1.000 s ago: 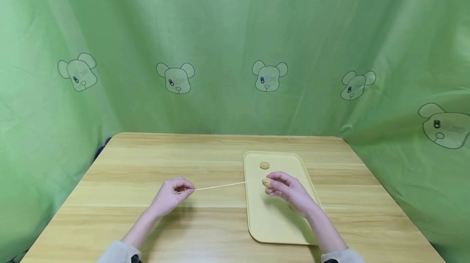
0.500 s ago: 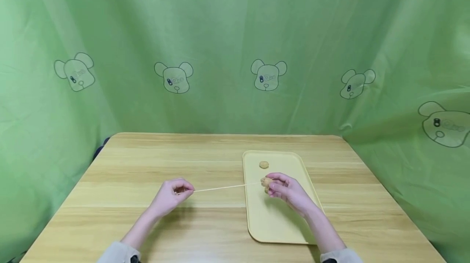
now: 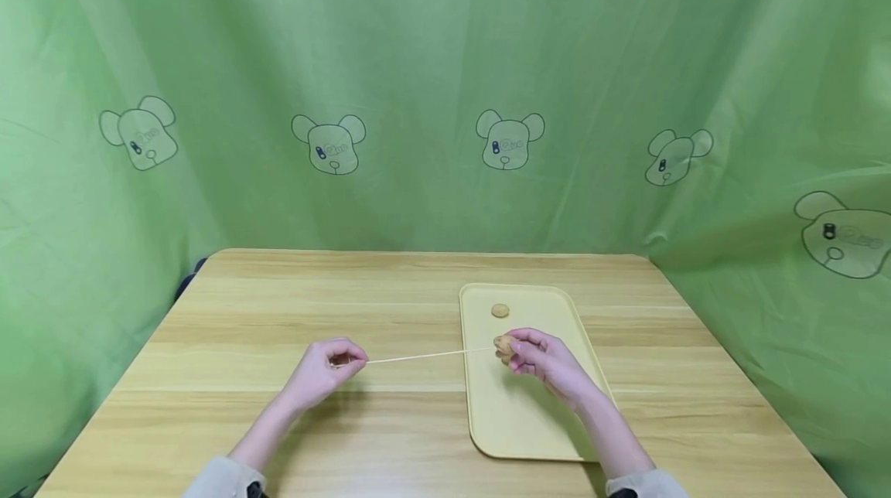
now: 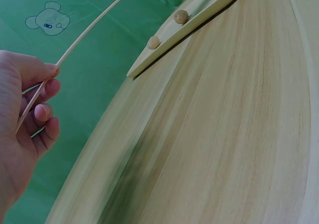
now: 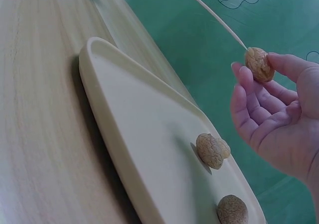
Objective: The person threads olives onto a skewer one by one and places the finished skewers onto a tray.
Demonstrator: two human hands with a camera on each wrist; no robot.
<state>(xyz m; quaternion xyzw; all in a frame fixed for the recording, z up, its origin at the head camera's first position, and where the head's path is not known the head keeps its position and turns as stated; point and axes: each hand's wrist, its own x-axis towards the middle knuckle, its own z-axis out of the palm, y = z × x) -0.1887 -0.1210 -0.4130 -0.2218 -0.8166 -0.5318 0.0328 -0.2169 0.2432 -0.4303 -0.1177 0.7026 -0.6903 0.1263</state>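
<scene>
My left hand (image 3: 327, 370) pinches a thin wooden skewer (image 4: 89, 27) between thumb and fingers, and the skewer's rear end runs back into the palm. In the right wrist view my right hand (image 5: 276, 102) holds a brown, wrinkled food ball (image 5: 259, 64) between thumb and fingertips. The skewer's far end meets the side of this ball; how deep it goes in is hidden. Both hands are raised, the right one over the pale yellow tray (image 3: 529, 428). On the tray lie more brown balls, among them a wrinkled ball (image 5: 209, 151) and a darker, rounder ball (image 5: 232, 210).
The tray has a low raised rim and sits on the right part of a wooden table (image 3: 390, 436). A green curtain (image 3: 418, 96) with bear-head prints surrounds the back and sides. Near the tray's far end lies a single ball (image 3: 500, 311).
The skewer has tilted slightly and the ball in my right fingers has turned a little. Both hands stay almost in place; the head view has shifted slightly.
</scene>
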